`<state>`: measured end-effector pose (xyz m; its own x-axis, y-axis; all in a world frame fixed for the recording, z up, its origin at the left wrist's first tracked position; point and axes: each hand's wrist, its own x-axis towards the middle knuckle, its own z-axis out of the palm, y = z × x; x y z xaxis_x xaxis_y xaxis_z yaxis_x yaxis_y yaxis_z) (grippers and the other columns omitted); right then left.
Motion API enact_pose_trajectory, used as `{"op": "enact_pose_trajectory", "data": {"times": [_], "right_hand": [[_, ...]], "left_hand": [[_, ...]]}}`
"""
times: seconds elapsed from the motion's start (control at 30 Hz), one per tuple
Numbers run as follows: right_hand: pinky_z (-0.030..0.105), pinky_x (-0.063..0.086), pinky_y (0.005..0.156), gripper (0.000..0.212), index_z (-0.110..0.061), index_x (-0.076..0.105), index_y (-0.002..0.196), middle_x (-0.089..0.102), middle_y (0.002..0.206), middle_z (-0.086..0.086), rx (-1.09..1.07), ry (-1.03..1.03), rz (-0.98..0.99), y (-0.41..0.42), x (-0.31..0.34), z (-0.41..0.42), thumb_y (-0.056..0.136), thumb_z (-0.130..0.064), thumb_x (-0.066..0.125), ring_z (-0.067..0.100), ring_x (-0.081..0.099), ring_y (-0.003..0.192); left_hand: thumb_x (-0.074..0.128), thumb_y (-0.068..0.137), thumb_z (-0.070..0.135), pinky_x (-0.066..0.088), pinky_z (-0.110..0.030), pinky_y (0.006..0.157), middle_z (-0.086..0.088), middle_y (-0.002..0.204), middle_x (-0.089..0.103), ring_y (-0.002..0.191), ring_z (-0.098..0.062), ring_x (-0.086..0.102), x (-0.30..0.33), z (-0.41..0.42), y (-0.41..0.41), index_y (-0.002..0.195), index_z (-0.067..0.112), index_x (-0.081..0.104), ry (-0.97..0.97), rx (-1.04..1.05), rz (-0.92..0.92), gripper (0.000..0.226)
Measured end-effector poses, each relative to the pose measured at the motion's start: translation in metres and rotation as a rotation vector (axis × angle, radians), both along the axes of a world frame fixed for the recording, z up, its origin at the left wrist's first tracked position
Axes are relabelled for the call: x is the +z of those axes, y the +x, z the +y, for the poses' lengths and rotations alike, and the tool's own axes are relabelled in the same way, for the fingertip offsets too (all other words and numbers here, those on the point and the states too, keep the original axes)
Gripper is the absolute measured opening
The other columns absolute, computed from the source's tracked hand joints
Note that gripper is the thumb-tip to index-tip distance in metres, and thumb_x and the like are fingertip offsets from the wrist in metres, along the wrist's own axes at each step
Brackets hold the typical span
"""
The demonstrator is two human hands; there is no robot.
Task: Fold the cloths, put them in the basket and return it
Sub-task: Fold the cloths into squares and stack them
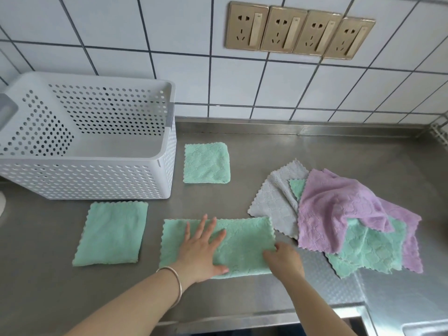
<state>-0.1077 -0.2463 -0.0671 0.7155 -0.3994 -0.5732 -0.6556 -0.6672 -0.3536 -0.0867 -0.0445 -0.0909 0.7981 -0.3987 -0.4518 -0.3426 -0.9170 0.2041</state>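
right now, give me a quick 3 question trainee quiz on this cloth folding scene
1. True or false: the basket already holds folded cloths.
2. Which hand presses flat on the green cloth being folded? A) left hand B) right hand
3. Name the colours in the unfolded pile.

Key
1. False: no cloth shows inside; two folded green cloths lie on the counter.
2. A; the right hand grips the cloth's right edge.
3. Grey, purple, green.
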Motion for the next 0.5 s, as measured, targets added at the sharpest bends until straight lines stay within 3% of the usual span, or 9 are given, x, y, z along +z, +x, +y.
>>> {"op": "enact_pose_trajectory", "data": {"times": [0.07, 0.1, 0.13, 0.17, 0.2, 0.23, 0.33, 0.43, 0.5], "right_hand": [[0.028, 0.037, 0.065, 0.019, -0.019, 0.057, 0.099, 0.060, 0.081, 0.003, 0.057, -0.065, -0.158, -0.005, 0.011, 0.012, 0.080, -0.018, 0.052, 0.026, 0.055, 0.079], [0.028, 0.037, 0.063, 0.019, -0.018, 0.057, 0.099, 0.063, 0.084, 0.005, 0.108, -0.127, -0.261, -0.008, 0.019, 0.023, 0.081, -0.018, 0.054, 0.028, 0.059, 0.079], [0.028, 0.037, 0.059, 0.017, -0.017, 0.058, 0.095, 0.066, 0.082, 0.004, 0.172, -0.191, -0.382, -0.011, 0.025, 0.034, 0.078, -0.016, 0.059, 0.028, 0.063, 0.077], [0.027, 0.037, 0.052, 0.017, -0.017, 0.060, 0.087, 0.066, 0.077, 0.001, 0.264, -0.237, -0.494, -0.013, 0.028, 0.044, 0.072, -0.014, 0.066, 0.025, 0.064, 0.069], [0.027, 0.037, 0.046, 0.022, -0.018, 0.060, 0.078, 0.063, 0.070, -0.002, 0.347, -0.228, -0.579, -0.016, 0.028, 0.055, 0.062, -0.012, 0.073, 0.022, 0.062, 0.062], [0.026, 0.038, 0.043, 0.027, -0.019, 0.059, 0.074, 0.061, 0.068, -0.004, 0.423, -0.195, -0.678, -0.018, 0.028, 0.064, 0.054, -0.012, 0.075, 0.020, 0.059, 0.059], [0.024, 0.045, 0.062, 0.032, -0.024, 0.054, 0.089, 0.058, 0.092, -0.004, 0.634, -0.088, -0.868, -0.020, 0.022, 0.085, 0.059, -0.023, 0.065, 0.016, 0.052, 0.078], [0.023, 0.045, 0.082, 0.054, -0.024, 0.048, 0.113, 0.049, 0.124, -0.001, 0.729, -0.098, -0.823, -0.024, 0.011, 0.092, 0.061, -0.036, 0.057, 0.016, 0.049, 0.100], [0.028, 0.047, 0.093, 0.073, -0.021, 0.044, 0.128, 0.046, 0.138, 0.003, 0.802, -0.151, -0.730, -0.026, -0.001, 0.096, 0.058, -0.044, 0.052, 0.017, 0.043, 0.119]], "left_hand": [[0.038, 0.083, 0.068, -0.004, -0.044, 0.118, 0.005, 0.158, -0.006, 0.145, -0.018, -0.013, 0.014, -0.014, -0.001, 0.149, 0.030, 0.008, -0.215, 0.134, 0.045, 0.082], [0.039, 0.083, 0.068, 0.008, -0.039, 0.119, 0.005, 0.157, 0.013, 0.146, -0.017, 0.005, 0.024, -0.023, 0.001, 0.147, 0.029, 0.019, -0.379, 0.280, 0.140, 0.078], [0.041, 0.080, 0.070, 0.025, -0.036, 0.113, 0.006, 0.146, 0.039, 0.138, -0.017, 0.030, 0.035, -0.029, 0.004, 0.139, 0.031, 0.038, -0.553, 0.437, 0.257, 0.071], [0.042, 0.076, 0.073, 0.039, -0.033, 0.099, 0.007, 0.119, 0.061, 0.118, -0.018, 0.052, 0.046, -0.034, 0.010, 0.120, 0.031, 0.055, -0.698, 0.569, 0.354, 0.062], [0.045, 0.074, 0.070, 0.044, -0.031, 0.083, 0.007, 0.087, 0.065, 0.092, -0.018, 0.059, 0.052, -0.036, 0.014, 0.097, 0.028, 0.063, -0.811, 0.686, 0.400, 0.052], [0.051, 0.076, 0.063, 0.042, -0.030, 0.075, 0.005, 0.069, 0.057, 0.076, -0.019, 0.057, 0.056, -0.035, 0.018, 0.082, 0.023, 0.062, -0.900, 0.810, 0.428, 0.041], [0.055, 0.088, 0.030, 0.035, -0.031, 0.066, -0.003, 0.064, 0.047, 0.067, -0.020, 0.047, 0.053, -0.015, 0.021, 0.070, 0.016, 0.056, -0.946, 1.041, 0.358, 0.024], [0.048, 0.093, 0.026, 0.036, -0.032, 0.062, -0.011, 0.064, 0.050, 0.063, -0.022, 0.049, 0.044, 0.013, 0.018, 0.071, 0.011, 0.056, -0.918, 1.074, 0.283, 0.027], [0.046, 0.095, 0.025, 0.033, -0.029, 0.055, -0.007, 0.057, 0.048, 0.054, -0.021, 0.046, 0.041, 0.031, 0.015, 0.067, 0.011, 0.052, -0.813, 1.042, 0.226, 0.032]]}}
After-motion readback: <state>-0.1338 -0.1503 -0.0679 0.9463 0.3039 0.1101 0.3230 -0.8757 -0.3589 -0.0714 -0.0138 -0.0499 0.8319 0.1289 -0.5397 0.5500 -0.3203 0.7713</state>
